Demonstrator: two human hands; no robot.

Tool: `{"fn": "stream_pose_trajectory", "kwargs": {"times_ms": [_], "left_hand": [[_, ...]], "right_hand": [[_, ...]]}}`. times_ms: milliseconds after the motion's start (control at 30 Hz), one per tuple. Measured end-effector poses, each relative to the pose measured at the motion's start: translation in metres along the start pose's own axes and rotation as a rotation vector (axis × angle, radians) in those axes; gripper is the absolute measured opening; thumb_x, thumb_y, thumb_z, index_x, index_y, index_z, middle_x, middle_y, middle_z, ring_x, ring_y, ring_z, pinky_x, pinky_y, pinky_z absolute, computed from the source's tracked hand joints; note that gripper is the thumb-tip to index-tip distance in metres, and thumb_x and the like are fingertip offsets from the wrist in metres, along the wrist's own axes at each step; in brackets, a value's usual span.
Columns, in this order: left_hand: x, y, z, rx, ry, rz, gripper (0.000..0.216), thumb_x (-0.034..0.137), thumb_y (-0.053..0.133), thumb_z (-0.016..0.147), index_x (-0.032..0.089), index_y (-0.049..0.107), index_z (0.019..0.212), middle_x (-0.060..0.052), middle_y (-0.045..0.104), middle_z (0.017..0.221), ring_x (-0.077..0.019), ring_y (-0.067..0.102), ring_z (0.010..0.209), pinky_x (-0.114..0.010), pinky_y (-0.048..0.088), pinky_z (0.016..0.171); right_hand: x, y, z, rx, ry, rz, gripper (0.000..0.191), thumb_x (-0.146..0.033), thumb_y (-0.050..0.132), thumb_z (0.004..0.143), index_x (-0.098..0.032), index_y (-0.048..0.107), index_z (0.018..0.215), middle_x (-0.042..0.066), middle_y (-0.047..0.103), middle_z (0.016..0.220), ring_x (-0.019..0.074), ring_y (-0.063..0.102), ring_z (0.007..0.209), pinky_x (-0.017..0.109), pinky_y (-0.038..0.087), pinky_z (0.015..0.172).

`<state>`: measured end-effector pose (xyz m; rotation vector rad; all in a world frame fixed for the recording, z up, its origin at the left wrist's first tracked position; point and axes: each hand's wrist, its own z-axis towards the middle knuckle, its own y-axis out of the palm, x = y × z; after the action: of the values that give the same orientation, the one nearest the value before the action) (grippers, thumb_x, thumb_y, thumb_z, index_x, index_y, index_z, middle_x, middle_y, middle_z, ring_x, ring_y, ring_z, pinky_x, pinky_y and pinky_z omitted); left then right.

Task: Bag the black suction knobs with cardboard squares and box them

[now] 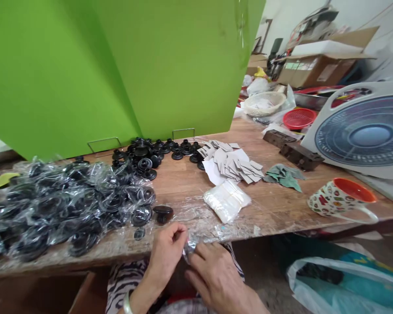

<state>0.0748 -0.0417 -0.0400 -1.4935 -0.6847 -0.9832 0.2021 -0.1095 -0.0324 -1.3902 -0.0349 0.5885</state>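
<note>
My left hand (165,255) and my right hand (216,272) meet just below the front edge of the wooden table (275,209), both pinching a small clear plastic bag (189,248) between the fingertips. What is inside the bag I cannot make out. One loose black round part (163,213) lies on the table just above my left hand. A stack of empty clear bags (226,199) rests to the right of it. Bagged black parts (68,205) are heaped at the left, and loose black parts (150,155) sit further back.
Small grey cards (234,163) are piled mid-table beside green scraps (283,175). A patterned mug (339,199) stands at the right edge, a fan (363,131) behind it. A green board (118,65) walls off the back. A red basket (298,118) and cartons stand further right.
</note>
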Motion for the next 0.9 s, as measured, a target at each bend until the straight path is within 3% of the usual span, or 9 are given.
{"fn": "stream_pose_trajectory", "kwargs": {"times_ms": [133,200,300,367,467,567,700,800,900], "left_hand": [[-0.006,0.005,-0.003,0.048,0.162,0.098,0.015,0.022,0.046,0.074,0.017,0.060,0.070,0.000,0.052,0.068,-0.0140,0.051,0.066,-0.025,0.038,0.063],[-0.006,0.005,-0.004,-0.014,0.090,0.038,0.009,0.022,0.050,0.071,0.017,0.057,0.068,0.002,0.050,0.063,-0.0126,0.048,0.061,-0.023,0.037,0.059],[-0.006,0.003,-0.003,-0.252,-0.092,-0.167,0.009,0.025,0.057,0.066,0.017,0.053,0.062,0.005,0.043,0.052,-0.0092,0.040,0.049,-0.020,0.032,0.048],[-0.007,0.000,-0.001,-0.290,-0.209,-0.257,0.015,0.031,0.056,0.066,0.017,0.053,0.062,0.007,0.041,0.046,-0.0079,0.035,0.041,-0.019,0.028,0.041],[-0.011,-0.006,0.003,-0.068,-0.154,-0.186,0.019,0.035,0.056,0.066,0.017,0.056,0.059,0.004,0.047,0.048,-0.0094,0.040,0.043,-0.020,0.032,0.042],[-0.017,-0.010,0.005,0.166,0.148,-0.005,0.019,0.032,0.055,0.070,0.018,0.060,0.059,0.001,0.055,0.057,-0.0127,0.052,0.056,-0.021,0.040,0.054],[-0.027,-0.012,0.012,0.320,0.330,0.162,0.021,0.030,0.049,0.079,0.019,0.059,0.063,0.002,0.055,0.057,-0.0113,0.052,0.052,-0.019,0.041,0.052],[-0.039,-0.008,0.018,0.343,0.366,0.206,0.021,0.027,0.049,0.081,0.019,0.056,0.063,0.003,0.054,0.055,-0.0104,0.053,0.051,-0.018,0.041,0.051],[-0.054,0.001,0.022,0.328,0.406,0.169,0.019,0.024,0.047,0.082,0.019,0.057,0.067,0.002,0.054,0.059,-0.0101,0.055,0.054,-0.017,0.042,0.053]], "right_hand": [[0.010,-0.012,-0.003,-0.157,-0.032,0.190,0.010,-0.028,0.063,0.073,-0.023,0.054,0.071,-0.006,0.058,0.080,0.0111,0.053,0.075,0.023,0.033,0.065],[0.019,-0.019,-0.001,-0.196,0.047,0.165,0.004,-0.027,0.058,0.076,-0.024,0.056,0.078,-0.005,0.058,0.082,0.0114,0.054,0.075,0.023,0.033,0.064],[0.025,-0.021,0.003,-0.154,0.212,0.090,0.011,-0.027,0.049,0.082,-0.025,0.056,0.090,-0.002,0.057,0.086,0.0133,0.055,0.076,0.024,0.034,0.063],[0.021,-0.013,0.004,-0.132,0.214,0.066,0.015,-0.027,0.048,0.082,-0.026,0.055,0.095,-0.001,0.057,0.090,0.0150,0.055,0.078,0.025,0.037,0.065],[0.010,0.007,0.003,-0.203,0.039,0.073,0.026,-0.032,0.057,0.076,-0.022,0.056,0.100,0.003,0.060,0.093,0.0172,0.057,0.074,0.025,0.041,0.063],[0.010,0.013,0.006,-0.216,-0.077,0.289,0.034,-0.034,0.063,0.071,-0.020,0.057,0.101,0.004,0.062,0.095,0.0168,0.059,0.073,0.024,0.044,0.063],[0.039,-0.008,0.038,-0.010,0.128,0.626,0.024,-0.022,0.048,0.081,-0.022,0.058,0.103,-0.002,0.065,0.087,0.0109,0.058,0.067,0.019,0.045,0.060],[0.072,-0.019,0.089,0.150,0.288,0.422,0.025,-0.019,0.045,0.083,-0.017,0.059,0.103,0.003,0.064,0.090,0.0119,0.058,0.073,0.022,0.046,0.068],[0.098,-0.011,0.154,0.156,0.305,0.263,0.023,-0.014,0.046,0.082,-0.011,0.061,0.098,0.009,0.061,0.094,0.0157,0.057,0.084,0.028,0.044,0.079]]}}
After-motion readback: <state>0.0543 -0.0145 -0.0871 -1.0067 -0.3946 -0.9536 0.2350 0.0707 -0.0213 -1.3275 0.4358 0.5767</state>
